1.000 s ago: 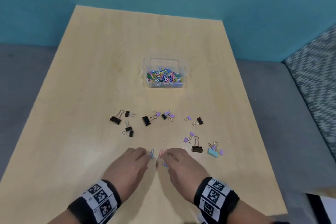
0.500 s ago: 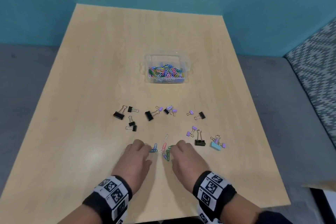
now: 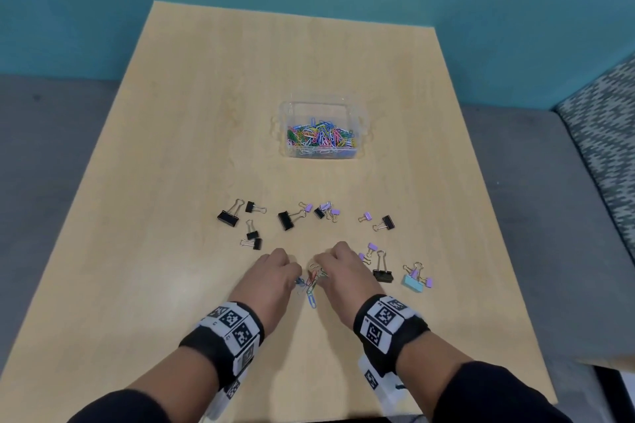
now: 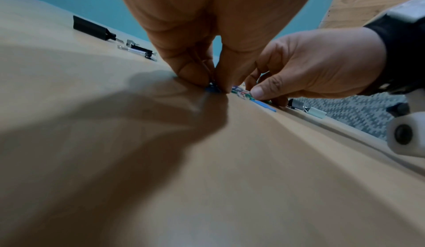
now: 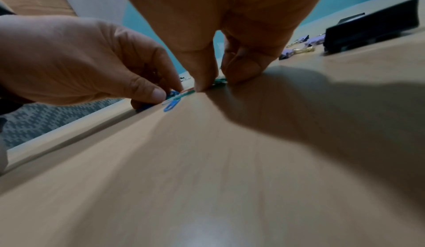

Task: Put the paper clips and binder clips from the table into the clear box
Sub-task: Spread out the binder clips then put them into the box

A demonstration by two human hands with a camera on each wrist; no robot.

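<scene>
A small heap of coloured paper clips (image 3: 311, 282) lies on the wooden table (image 3: 171, 251) between my two hands. My left hand (image 3: 297, 277) pinches a blue paper clip (image 4: 213, 88) between thumb and fingertip against the table. My right hand (image 3: 321, 272) pinches a green paper clip (image 5: 219, 82) the same way. One blue clip (image 5: 170, 106) lies loose just in front of the heap. The clear box (image 3: 359, 120), partly filled with coloured paper clips, stands farther back at the middle. Several black, purple and light blue binder clips (image 3: 285, 219) lie scattered between box and hands.
A black binder clip (image 3: 382, 274) and a light blue one (image 3: 413, 282) lie just right of my right hand. Several small black ones (image 3: 253, 239) sit ahead of my left hand. The table's right edge borders a grey patterned seat (image 3: 604, 148); a teal wall stands behind.
Both hands have moved closer together and drawn the spread paper clips into one small heap. Their fingertips now pinch clips from it.
</scene>
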